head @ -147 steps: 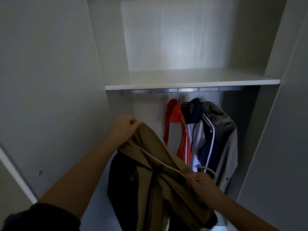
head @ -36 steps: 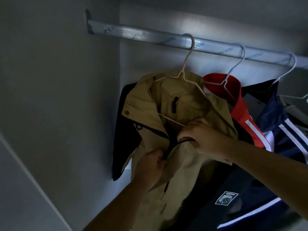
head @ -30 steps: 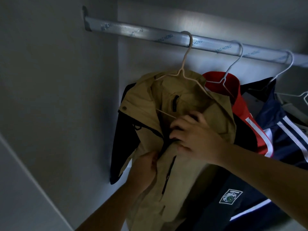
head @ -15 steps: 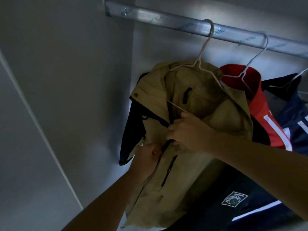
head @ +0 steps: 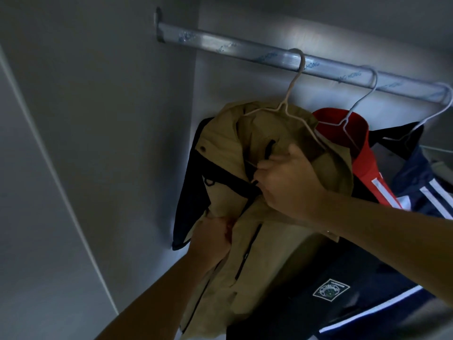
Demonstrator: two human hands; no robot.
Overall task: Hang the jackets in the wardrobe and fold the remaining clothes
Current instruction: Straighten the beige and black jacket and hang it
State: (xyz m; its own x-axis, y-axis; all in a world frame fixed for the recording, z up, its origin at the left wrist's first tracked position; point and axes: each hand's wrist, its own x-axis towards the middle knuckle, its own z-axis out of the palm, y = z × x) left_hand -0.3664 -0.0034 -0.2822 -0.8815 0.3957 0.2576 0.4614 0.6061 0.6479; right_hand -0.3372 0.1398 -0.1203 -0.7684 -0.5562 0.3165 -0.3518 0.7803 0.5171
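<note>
Though dim inside the wardrobe (head: 110, 119), readable enough to log.

Hangs on the rail already: tan jacket (head: 264, 253), on a white wire hanger (head: 285, 106), hook over the metal rail (head: 232, 49). Leftmost in the row, touching the red jacket (head: 367, 173) on its right. Navy jacket (head: 416, 182) further right, on a hanger of its own.

Right hand (head: 291, 182): fingers curled and pinched on the tan jacket's front at chest height, at the top of the dark zip line. Possibly a pinch on the zip pull itself; too dark to confirm.

Left hand (head: 213, 239): lower down, clamped on the front edge of the same jacket. Fingertips hidden behind the cloth.

Step in hand, by judgement: closing or straightening the front, to seat the garment properly on the wire. Hanging proper done for this piece. Collar bunched and skewed; dark lining showing along the left side.

Next move calls for:
- a steady downward hold with the left hand and an upward draw with the right along the zip line;
- light force only, given a thin wire hook merely resting over the rail, liable to tip or slide;
- release of both hands, then a check for level shoulders on the wire.

Clothes for folding not in view; no estimate possible of the remainder.
</note>
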